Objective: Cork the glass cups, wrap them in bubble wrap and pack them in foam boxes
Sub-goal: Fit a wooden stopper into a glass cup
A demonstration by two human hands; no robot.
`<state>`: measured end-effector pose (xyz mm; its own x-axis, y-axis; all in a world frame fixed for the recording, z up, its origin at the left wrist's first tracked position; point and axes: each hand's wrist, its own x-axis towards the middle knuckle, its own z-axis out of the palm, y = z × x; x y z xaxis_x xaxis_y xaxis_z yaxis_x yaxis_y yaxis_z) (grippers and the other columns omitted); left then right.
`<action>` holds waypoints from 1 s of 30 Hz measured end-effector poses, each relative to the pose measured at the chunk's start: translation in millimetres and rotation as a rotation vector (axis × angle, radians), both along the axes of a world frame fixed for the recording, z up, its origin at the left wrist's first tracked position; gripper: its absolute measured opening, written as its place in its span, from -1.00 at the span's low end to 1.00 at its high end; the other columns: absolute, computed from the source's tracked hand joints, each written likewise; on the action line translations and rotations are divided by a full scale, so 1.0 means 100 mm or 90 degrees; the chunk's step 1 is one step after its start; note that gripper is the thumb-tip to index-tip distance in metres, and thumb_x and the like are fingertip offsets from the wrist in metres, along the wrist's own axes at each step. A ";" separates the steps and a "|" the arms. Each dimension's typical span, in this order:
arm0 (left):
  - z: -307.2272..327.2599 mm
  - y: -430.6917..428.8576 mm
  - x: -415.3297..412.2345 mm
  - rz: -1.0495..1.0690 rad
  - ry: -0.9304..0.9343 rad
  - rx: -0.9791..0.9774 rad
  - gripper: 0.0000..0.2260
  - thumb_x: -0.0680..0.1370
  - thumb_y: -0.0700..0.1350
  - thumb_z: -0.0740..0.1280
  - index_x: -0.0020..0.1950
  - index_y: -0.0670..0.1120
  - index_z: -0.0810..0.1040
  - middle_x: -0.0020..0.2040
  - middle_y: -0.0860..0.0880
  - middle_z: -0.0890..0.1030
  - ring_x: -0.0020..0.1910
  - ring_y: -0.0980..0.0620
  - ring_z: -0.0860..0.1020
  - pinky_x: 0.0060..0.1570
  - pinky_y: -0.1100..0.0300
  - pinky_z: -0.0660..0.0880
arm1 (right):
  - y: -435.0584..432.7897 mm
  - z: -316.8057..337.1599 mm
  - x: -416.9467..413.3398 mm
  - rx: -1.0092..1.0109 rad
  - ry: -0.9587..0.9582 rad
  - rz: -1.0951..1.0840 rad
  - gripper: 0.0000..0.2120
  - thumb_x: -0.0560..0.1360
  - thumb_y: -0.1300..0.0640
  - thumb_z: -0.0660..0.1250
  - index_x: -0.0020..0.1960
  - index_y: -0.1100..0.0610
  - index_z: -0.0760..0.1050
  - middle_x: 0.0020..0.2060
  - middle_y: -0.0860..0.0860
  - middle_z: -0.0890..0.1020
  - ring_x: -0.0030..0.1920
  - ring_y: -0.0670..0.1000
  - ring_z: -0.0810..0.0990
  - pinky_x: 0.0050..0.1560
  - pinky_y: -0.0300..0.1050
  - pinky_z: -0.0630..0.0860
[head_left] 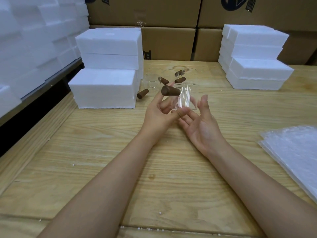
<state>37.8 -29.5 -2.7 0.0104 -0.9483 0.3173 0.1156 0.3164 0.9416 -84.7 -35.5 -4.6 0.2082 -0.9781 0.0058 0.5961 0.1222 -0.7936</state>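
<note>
Above the wooden table, the left hand pinches a brown cork at its fingertips, its thumb against the base of a clear glass cup. The right hand lies released, palm up, with straight fingers touching the cup.
</note>
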 end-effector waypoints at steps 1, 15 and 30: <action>0.00 0.00 0.00 0.014 0.002 -0.001 -0.36 0.29 -0.14 0.51 0.32 0.14 0.39 0.04 0.08 0.68 0.22 -0.03 0.58 0.19 0.19 0.52 | -0.01 0.00 -0.01 -0.014 -0.003 -0.013 -0.44 0.49 -0.21 0.17 0.36 0.10 0.28 0.23 0.22 0.51 0.12 0.10 0.63 0.20 -0.04 0.52; -0.02 -0.01 0.00 0.020 -0.020 -0.028 -0.19 0.28 -0.03 0.52 0.47 0.15 0.26 0.24 0.00 0.56 0.18 0.20 0.57 0.10 0.30 0.51 | -0.02 0.00 -0.03 -0.007 -0.056 -0.026 -0.64 0.48 -0.05 0.29 0.20 0.10 0.44 0.03 0.16 0.64 0.00 0.03 0.67 0.12 -0.13 0.56; -0.04 -0.08 0.01 -0.001 0.014 0.021 -0.85 0.57 -0.03 0.27 -0.06 -0.03 0.60 -0.22 0.15 0.65 -0.16 0.22 0.58 -0.09 0.33 0.51 | 0.04 0.03 0.01 -0.018 0.027 0.032 -0.61 0.59 -0.15 0.06 0.15 0.10 0.47 -0.13 0.18 0.70 -0.07 0.09 0.69 -0.04 -0.16 0.61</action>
